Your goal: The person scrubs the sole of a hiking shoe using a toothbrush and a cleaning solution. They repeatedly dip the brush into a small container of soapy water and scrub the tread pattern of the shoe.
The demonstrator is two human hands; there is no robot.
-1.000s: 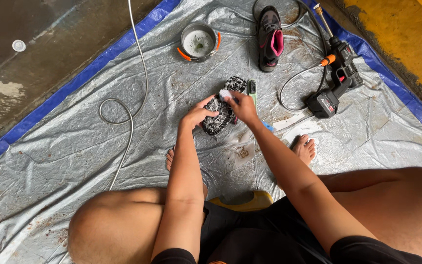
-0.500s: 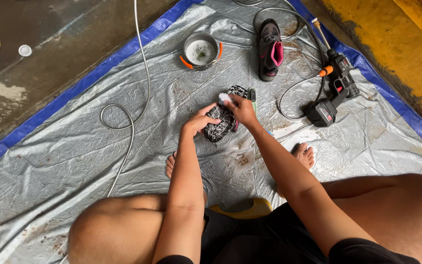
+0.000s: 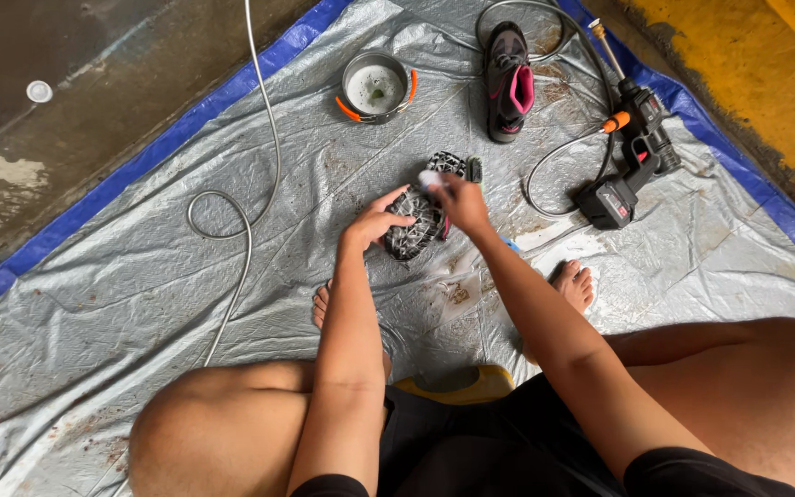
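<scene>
A dark shoe lies sole-up on the grey tarp in front of me. My left hand grips its near side and steadies it. My right hand is shut on a small brush with a pale head, pressed against the sole near the shoe's far end. A second black shoe with a pink lining stands upright farther back.
A small metal pot with orange handles sits at the back. A black cordless spray gun with a hose lies to the right. A grey hose loops across the left. My bare feet rest on the tarp.
My right hand has shifted slightly along the sole with the brush. The left hand keeps its hold on the shoe.
</scene>
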